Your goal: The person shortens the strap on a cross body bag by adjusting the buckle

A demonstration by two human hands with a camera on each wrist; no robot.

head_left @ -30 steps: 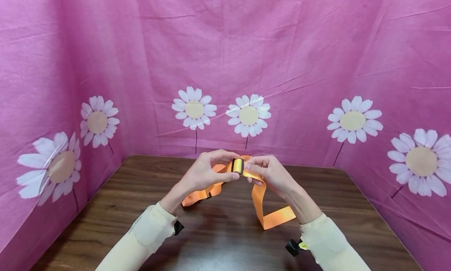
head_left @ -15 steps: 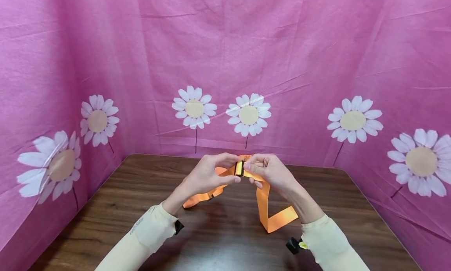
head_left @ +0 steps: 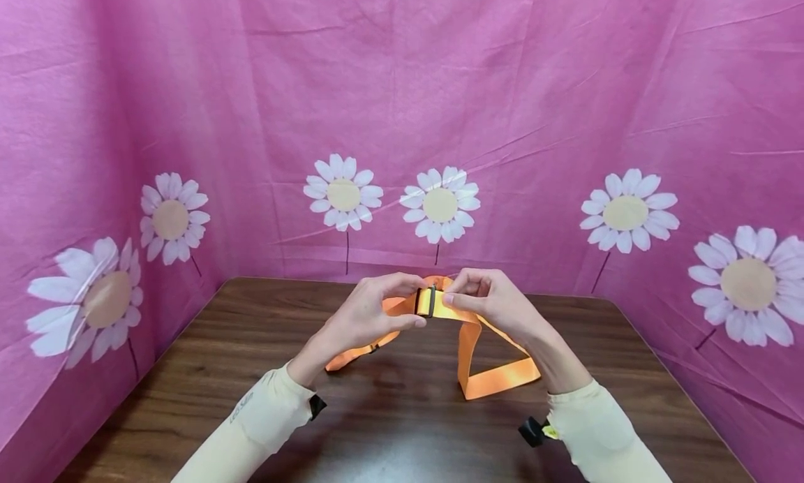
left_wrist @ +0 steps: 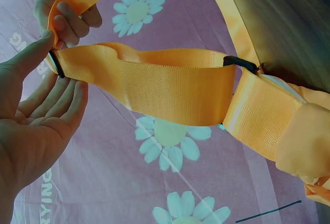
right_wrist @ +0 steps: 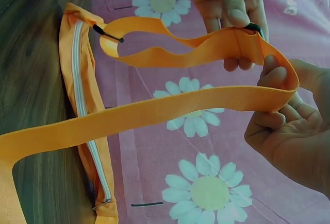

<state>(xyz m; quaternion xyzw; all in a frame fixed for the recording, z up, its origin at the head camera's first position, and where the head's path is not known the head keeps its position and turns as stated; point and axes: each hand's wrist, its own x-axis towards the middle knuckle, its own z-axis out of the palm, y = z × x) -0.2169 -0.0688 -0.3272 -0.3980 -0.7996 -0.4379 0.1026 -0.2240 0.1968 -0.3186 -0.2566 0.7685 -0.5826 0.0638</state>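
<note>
Above the table, my left hand (head_left: pixel 367 315) holds a black slide buckle (head_left: pixel 425 302) by its edges, thumb below and fingers above. Orange webbing strap (head_left: pixel 502 380) is threaded through this buckle. Just right of it, my right hand (head_left: pixel 499 298) pinches the strap between thumb and fingers, and the free length hangs down in a bend. In the left wrist view the strap forms a long loop from the buckle to a black ring (left_wrist: pixel 240 63). That ring joins an orange zippered pouch (right_wrist: pixel 86 54), seen in the right wrist view with its pale zip along it.
A dark wood-grain table (head_left: pixel 389 427) lies beneath the hands. Pink cloth (head_left: pixel 502 85) printed with white daisies encloses it at the back and both sides. Small black devices (head_left: pixel 532 431) sit at the cuffs of both sleeves.
My right hand has moved slightly right, away from the buckle, drawing a longer stretch of strap out of it. The left hand stays nearly in place on the buckle.
</note>
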